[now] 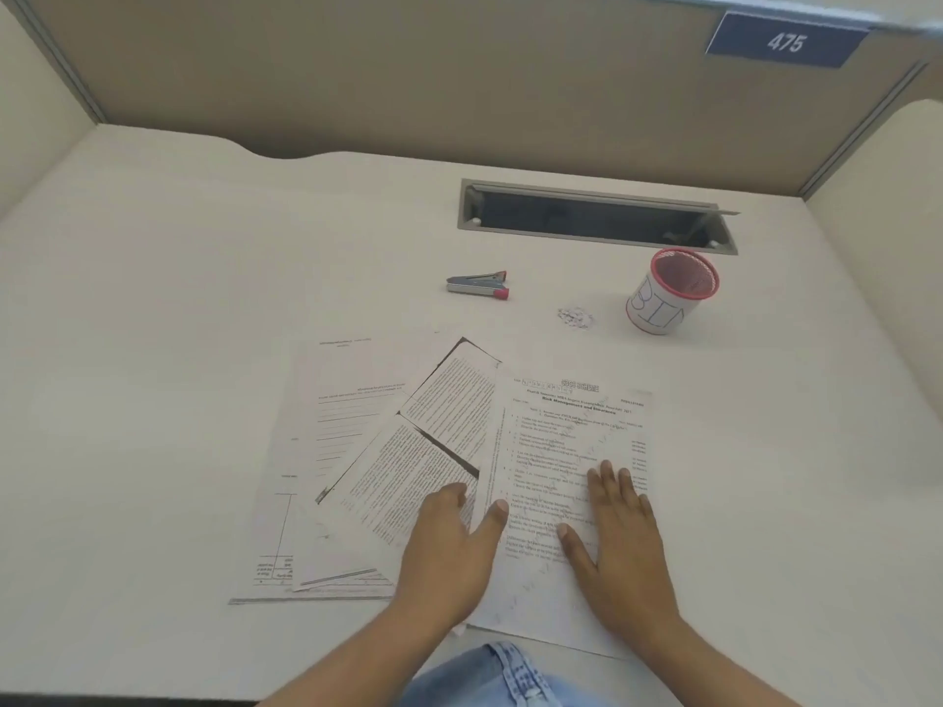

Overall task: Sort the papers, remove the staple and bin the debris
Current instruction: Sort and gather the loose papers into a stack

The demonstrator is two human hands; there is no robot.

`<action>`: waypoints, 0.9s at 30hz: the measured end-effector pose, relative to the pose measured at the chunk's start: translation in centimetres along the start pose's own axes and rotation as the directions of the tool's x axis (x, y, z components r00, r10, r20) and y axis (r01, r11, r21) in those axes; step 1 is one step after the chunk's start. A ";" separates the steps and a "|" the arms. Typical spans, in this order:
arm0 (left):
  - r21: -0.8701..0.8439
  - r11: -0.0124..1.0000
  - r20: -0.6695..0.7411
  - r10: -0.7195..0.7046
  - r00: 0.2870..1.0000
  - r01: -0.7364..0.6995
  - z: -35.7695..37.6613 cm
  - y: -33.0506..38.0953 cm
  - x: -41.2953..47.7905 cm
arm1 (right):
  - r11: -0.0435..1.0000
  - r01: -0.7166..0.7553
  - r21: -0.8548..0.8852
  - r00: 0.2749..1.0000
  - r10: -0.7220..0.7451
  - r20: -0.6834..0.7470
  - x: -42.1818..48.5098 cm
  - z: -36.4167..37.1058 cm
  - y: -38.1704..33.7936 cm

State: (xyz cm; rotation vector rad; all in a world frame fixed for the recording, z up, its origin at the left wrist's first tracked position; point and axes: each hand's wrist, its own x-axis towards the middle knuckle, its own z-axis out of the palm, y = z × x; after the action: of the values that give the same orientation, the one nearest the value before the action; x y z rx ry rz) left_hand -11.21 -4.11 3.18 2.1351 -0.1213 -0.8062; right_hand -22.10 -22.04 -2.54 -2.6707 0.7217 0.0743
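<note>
Three printed papers lie fanned out on the white desk [153, 349]. A form sheet [326, 451] is at the left, a photocopied book page [433, 441] lies skewed in the middle, and an exam paper [566, 441] is on top at the right. My left hand [451, 548] rests where the book page meets the exam paper, its thumb on the exam paper's left edge. My right hand [620, 533] lies flat on the exam paper with fingers spread. Farther back are a small pile of paper debris [575, 317], a grey and pink stapler [478, 285], and a pink mesh cup labelled BIN [668, 293].
A grey cable slot [597, 216] is sunk into the desk at the back right. Beige partition walls close the desk on three sides, with a blue sign reading 475 [786, 42]. Blue jeans [505, 676] show below the near desk edge.
</note>
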 end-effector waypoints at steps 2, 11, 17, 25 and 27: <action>-0.076 0.996 -0.009 -0.039 0.999 0.038 0.4 0.1 0.2 | 1.000 0.005 -0.011 1.000 -0.005 -0.017 -0.2 0.4 0.0; -0.114 0.993 0.037 0.007 0.999 -0.003 0.2 1.4 1.8 | 0.997 0.007 0.077 1.000 -0.005 -0.029 0.0 0.4 0.1; -0.211 0.976 -0.032 0.058 0.998 -0.063 -0.2 2.0 1.7 | 0.839 -0.181 0.513 0.962 0.260 -0.085 -0.3 -2.3 -0.3; -0.431 0.901 0.007 0.068 0.998 -0.058 -2.6 3.1 0.6 | 0.262 -0.405 0.876 0.834 0.498 0.236 -0.8 -6.4 1.5; -0.447 0.893 0.009 0.070 0.997 -0.059 -3.0 3.1 0.4 | 0.170 -0.421 0.891 0.846 0.429 0.318 -1.1 -6.7 1.4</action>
State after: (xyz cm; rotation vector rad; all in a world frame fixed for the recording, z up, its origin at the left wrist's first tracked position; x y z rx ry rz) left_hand -8.53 -4.27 6.65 1.6772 -0.0160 -0.7398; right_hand -24.06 -25.01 3.35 -1.2230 1.0649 -0.1795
